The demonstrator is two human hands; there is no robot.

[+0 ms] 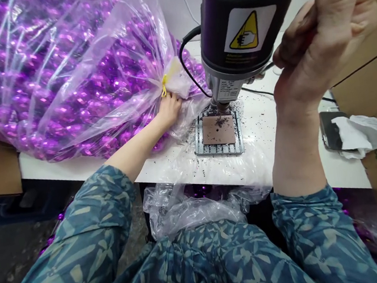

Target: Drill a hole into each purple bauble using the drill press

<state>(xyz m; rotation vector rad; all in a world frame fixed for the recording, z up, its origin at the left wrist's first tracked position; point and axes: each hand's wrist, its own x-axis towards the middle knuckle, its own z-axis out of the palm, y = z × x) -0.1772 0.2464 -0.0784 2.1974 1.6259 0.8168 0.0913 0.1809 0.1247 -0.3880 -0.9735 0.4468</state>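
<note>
Left hand [170,108] touches the bag [99,79] mid-frame, perhaps steadying it, grip unclear; right hand [327,30], upper right, seemingly grips a lever [270,66]

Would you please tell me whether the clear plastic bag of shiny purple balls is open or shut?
The clear plastic bag is shut: a yellow tie cinches the plastic together.

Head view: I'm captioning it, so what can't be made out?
In the head view:
Black machine: top cut off by the upper edge.
Machine's lower white label: print too small.
Clear plastic bag of shiny purple balls: one end cut off by the left edge.
Bare right hand: its curled fingers hide what they close on.
Flat dark device: partly hidden by crumpled white paper.
</note>
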